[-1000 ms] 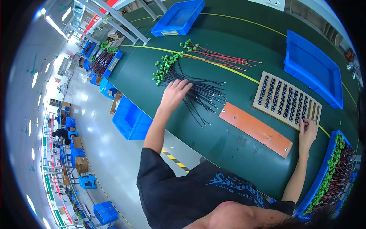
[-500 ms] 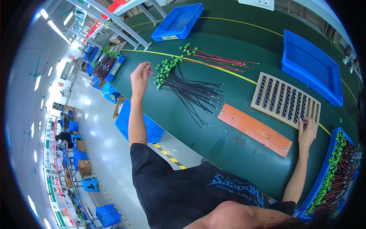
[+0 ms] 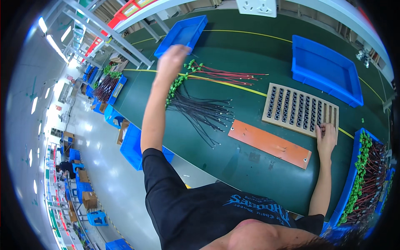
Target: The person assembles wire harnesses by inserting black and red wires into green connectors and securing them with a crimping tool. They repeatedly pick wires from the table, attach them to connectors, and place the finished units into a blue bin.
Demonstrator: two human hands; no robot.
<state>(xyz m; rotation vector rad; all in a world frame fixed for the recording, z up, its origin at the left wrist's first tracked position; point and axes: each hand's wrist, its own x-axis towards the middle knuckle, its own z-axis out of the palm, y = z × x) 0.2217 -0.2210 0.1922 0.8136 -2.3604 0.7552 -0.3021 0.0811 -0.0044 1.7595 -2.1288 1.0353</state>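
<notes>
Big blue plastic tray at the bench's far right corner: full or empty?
Empty: the big blue plastic tray shows only bare blue floor inside its walls.

The single head camera looks steeply down from above the person onto the green table (image 3: 233,166), its fisheye bending edges.

Far left: a shallow tray (image 3: 183,33) on the surface (image 3: 233,175), left hand (image 3: 174,62) raised just before it.
Centre: wire bundle (image 3: 200,110) lies fanned, more wires (image 3: 229,76) behind it.
Right of wires: slotted rack (image 3: 300,109), flat board (image 3: 268,142) before it.
Rack's near corner: right hand (image 3: 326,139) rests there.
Behind rack: deep bin (image 3: 323,68).
Far right edge: bin of wires (image 3: 368,175).
</notes>
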